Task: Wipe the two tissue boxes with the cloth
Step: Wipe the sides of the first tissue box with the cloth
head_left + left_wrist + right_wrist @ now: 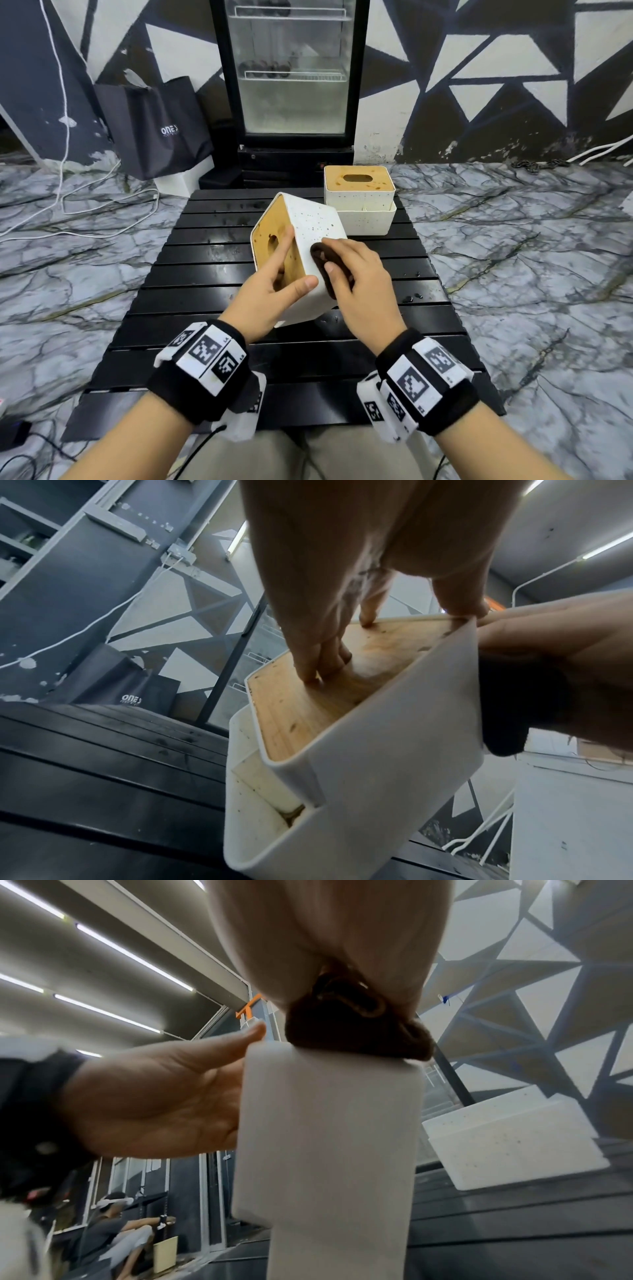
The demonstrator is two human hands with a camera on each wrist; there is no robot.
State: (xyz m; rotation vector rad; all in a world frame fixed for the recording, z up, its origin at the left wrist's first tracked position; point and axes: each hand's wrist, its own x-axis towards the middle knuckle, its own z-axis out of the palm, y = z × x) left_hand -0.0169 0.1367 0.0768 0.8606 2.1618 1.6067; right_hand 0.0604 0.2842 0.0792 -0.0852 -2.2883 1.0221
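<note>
A white speckled tissue box [315,222] with a wooden lid [270,246] is tipped up on the black slatted table [212,240], lid facing left. My left hand [270,284] grips it, fingers on the lid [308,712] and in its slot, thumb over the white edge. My right hand [356,274] holds a dark brown cloth [325,267] pressed against the box's white side [329,1123]; the cloth [352,1026] is bunched under the fingers. The second tissue box [359,202] stands upright behind, to the right, seen also as a white box [514,1139] in the right wrist view.
A glass-door fridge [291,75] stands behind the table, a black bag [157,126] to its left. White cables [85,205] lie on the marble floor. Small wet spots [411,296] dot the table's right side.
</note>
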